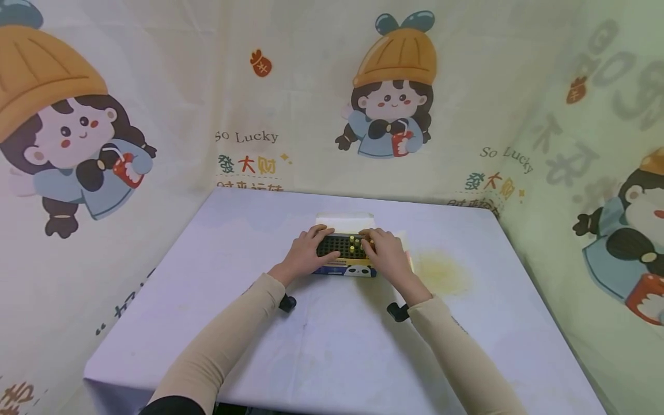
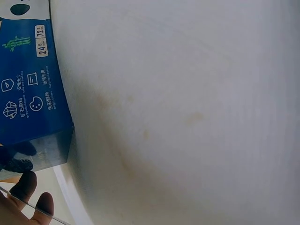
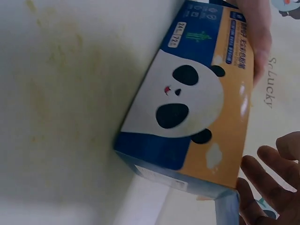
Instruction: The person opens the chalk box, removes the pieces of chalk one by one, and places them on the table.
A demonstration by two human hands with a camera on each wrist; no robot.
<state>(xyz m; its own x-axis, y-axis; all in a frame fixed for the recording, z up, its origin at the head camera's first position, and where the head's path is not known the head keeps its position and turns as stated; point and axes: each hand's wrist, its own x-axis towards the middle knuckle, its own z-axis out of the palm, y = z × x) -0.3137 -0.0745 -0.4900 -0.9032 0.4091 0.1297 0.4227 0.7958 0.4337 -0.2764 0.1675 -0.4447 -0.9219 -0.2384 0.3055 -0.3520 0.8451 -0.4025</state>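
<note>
A chalk box with a panda on its blue and orange side sits on the table; the right wrist view shows that panda face up close. On its top is a black holder full of round holes, with several yellow chalk sticks standing toward the right end. My left hand holds the left end, thumb at the near edge and fingers at the far edge. My right hand is over the right end beside the sticks. Its bent, spread fingers show no stick between them; some fingertips are hidden.
A white flap or sheet lies just behind the box. The white tablecloth carries a yellow stain right of the box. Printed cloth walls stand behind and at both sides.
</note>
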